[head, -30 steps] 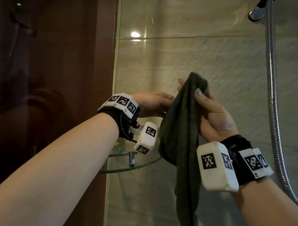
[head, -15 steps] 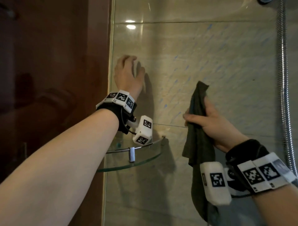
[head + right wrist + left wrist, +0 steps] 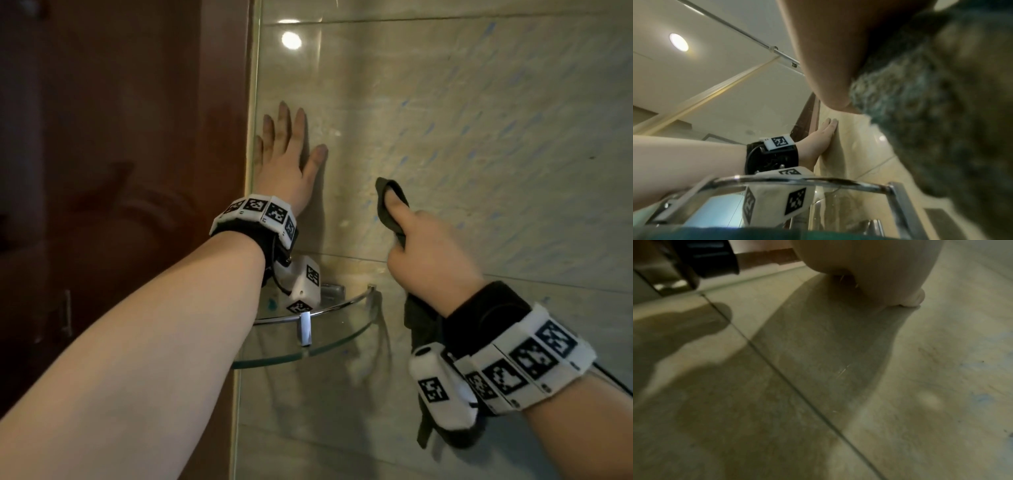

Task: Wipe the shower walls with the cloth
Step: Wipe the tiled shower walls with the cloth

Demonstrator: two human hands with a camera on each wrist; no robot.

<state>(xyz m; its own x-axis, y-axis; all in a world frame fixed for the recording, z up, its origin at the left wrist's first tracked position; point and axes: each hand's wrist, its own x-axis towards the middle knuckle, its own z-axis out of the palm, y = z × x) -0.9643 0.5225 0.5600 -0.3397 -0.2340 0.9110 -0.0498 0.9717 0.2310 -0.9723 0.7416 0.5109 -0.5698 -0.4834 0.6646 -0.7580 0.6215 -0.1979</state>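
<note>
My left hand (image 3: 287,161) is flat on the tiled shower wall (image 3: 479,137), fingers straight and spread, pressing right beside the glass panel edge (image 3: 254,102). My right hand (image 3: 428,253) is clenched round the dark green cloth (image 3: 390,202), with the top of it bunched over my fingers up against the wall and the rest hanging down past my wrist. The cloth sits to the right of my left hand, clear of it. Below, between my wrists, the glass corner shelf (image 3: 342,329) juts out from the wall.
</note>
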